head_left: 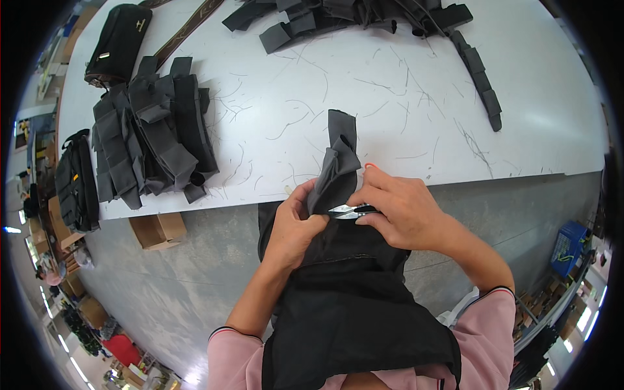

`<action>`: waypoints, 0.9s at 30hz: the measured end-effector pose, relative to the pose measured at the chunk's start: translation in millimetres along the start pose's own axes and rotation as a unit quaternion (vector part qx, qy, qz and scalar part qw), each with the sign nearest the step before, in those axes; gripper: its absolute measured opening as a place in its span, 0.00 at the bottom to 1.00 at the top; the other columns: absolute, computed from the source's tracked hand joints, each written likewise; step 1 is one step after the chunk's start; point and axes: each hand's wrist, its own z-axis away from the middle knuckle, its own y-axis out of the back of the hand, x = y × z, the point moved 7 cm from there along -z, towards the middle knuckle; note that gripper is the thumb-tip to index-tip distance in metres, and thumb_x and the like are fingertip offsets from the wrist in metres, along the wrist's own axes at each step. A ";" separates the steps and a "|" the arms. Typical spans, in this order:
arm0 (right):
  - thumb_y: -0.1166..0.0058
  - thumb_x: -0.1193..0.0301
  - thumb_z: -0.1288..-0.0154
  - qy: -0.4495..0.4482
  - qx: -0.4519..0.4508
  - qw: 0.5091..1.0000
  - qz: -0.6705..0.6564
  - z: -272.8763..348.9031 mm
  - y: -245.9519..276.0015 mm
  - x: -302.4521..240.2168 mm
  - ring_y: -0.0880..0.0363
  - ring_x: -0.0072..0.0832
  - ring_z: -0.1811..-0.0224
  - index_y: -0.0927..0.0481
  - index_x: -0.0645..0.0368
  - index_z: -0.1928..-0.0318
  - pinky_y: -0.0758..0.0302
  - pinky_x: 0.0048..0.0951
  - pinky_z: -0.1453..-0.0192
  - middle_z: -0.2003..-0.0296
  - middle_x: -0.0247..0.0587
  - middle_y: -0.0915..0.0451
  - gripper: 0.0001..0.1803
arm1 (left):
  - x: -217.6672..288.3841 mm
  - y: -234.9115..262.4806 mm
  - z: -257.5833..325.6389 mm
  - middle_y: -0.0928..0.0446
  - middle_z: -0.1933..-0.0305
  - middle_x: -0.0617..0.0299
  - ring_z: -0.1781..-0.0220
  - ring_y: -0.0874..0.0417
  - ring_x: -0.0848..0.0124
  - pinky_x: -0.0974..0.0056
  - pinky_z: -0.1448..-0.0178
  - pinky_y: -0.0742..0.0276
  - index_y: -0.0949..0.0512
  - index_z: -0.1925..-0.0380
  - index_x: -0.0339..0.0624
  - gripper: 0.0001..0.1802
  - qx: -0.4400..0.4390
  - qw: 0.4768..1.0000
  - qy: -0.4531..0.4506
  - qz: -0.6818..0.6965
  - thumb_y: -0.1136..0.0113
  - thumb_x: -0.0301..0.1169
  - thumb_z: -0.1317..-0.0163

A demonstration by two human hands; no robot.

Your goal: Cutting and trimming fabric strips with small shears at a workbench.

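My left hand (294,227) pinches a folded dark grey fabric strip (335,166) at the table's front edge, thumb and fingers closed on its lower end. The strip's far end lies up over the white table (292,136). My right hand (406,211) grips small thread snips (348,211) with silver blades and a dark handle. An orange loop (369,165) shows beside its index finger. The blades point left, close against the strip's lower edge by my left thumb; whether they touch a thread is too small to tell.
A pile of grey fabric strips (153,130) lies at the table's left, another dark heap (338,16) at the far side. Loose threads (403,84) scatter between. A black bag (120,42) sits far left. Below stand a cardboard box (158,231) and, right, a blue crate (569,247).
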 end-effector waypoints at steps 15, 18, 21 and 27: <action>0.37 0.77 0.52 -0.026 0.102 0.989 -0.099 9.1 17.7 0.1 0.31 0.29 0.77 0.23 0.58 0.60 0.33 0.26 0.74 0.68 0.33 0.31 0.16 | -0.3 3.4 -1.6 0.27 0.50 0.58 0.49 0.26 0.73 0.69 0.44 0.31 0.34 0.42 0.30 0.29 -0.034 0.999 -0.003 0.011 0.46 0.21 0.47; 0.36 0.78 0.52 -0.110 0.249 0.924 -0.269 13.2 -2.0 18.7 0.32 0.21 0.76 0.25 0.58 0.53 0.34 0.22 0.73 0.70 0.31 0.31 0.23 | -10.1 -6.4 -7.8 0.27 0.49 0.59 0.49 0.26 0.73 0.68 0.44 0.30 0.34 0.42 0.32 0.24 -0.062 0.992 0.059 0.096 0.46 0.31 0.36; 0.37 0.79 0.49 -0.137 0.263 0.896 -0.330 1.4 -34.1 16.0 0.27 0.18 0.72 0.27 0.60 0.52 0.31 0.19 0.69 0.70 0.34 0.28 0.22 | -5.3 -9.9 -7.1 0.27 0.48 0.59 0.48 0.27 0.73 0.68 0.43 0.31 0.33 0.44 0.33 0.25 -0.087 0.989 -0.007 0.120 0.50 0.42 0.32; 0.37 0.80 0.48 -0.130 0.306 0.880 -0.340 18.4 -46.1 12.6 0.23 0.21 0.69 0.27 0.62 0.55 0.26 0.20 0.65 0.66 0.39 0.23 0.19 | -6.0 0.1 -12.3 0.26 0.48 0.56 0.48 0.25 0.70 0.65 0.42 0.29 0.33 0.45 0.31 0.29 -0.092 0.993 -0.054 0.049 0.51 0.47 0.32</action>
